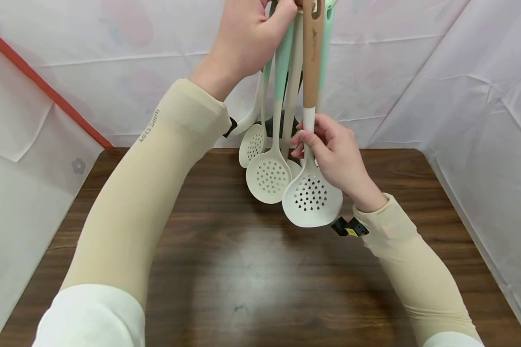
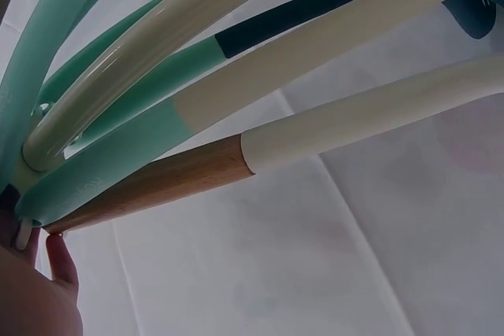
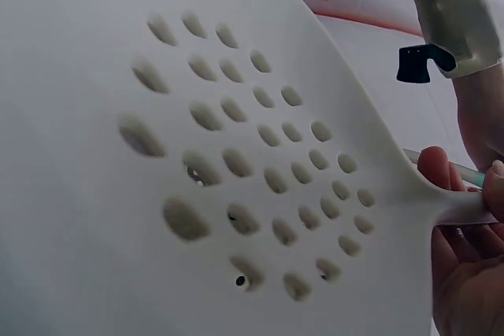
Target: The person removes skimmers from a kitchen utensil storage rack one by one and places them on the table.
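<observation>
Your right hand (image 1: 336,154) pinches the white neck of the wood-handled skimmer (image 1: 311,195) just above its perforated head, which hangs over the dark wooden table (image 1: 252,279). Beside it dangle two more perforated cream skimmers (image 1: 267,177) on mint handles. Higher and farther off, your left hand (image 1: 247,38) is curled tight around the gathered handle tops of the whole utensil bunch (image 2: 157,116), holding them upright. Behind everything, a pale sheet (image 1: 417,72) drapes the backdrop.
</observation>
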